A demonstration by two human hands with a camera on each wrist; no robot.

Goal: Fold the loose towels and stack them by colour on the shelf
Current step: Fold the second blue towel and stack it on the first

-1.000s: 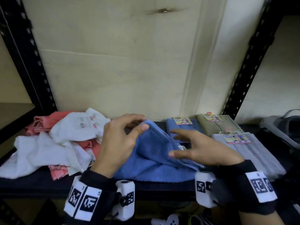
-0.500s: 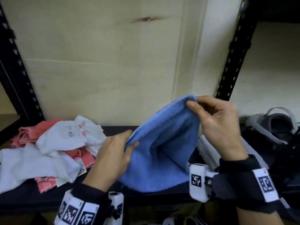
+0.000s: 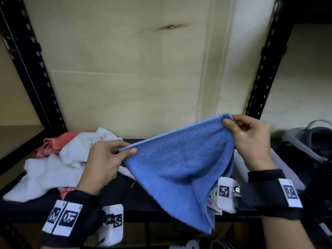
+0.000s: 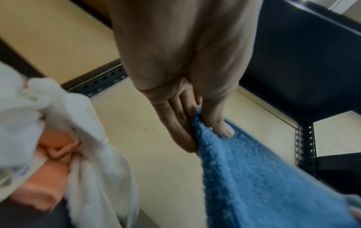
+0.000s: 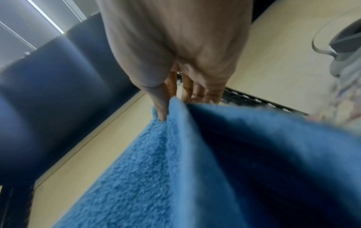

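A blue towel hangs in the air above the black shelf, stretched between both hands. My left hand pinches its left top corner between thumb and fingers, as the left wrist view shows on the blue towel under my left hand. My right hand pinches the right top corner, held higher; in the right wrist view my right hand grips the blue towel. A loose heap of white towels and pink towels lies at the shelf's left.
Folded grey towels with paper labels lie on the shelf behind my right wrist, mostly hidden. A grey headset sits on the neighbouring shelf at right. Black perforated uprights flank the bay, with a pale back panel.
The blue towel lay on the shelf a second ago. Both hands took its corners and lifted it, then pulled apart, so its top edge is now stretched out.
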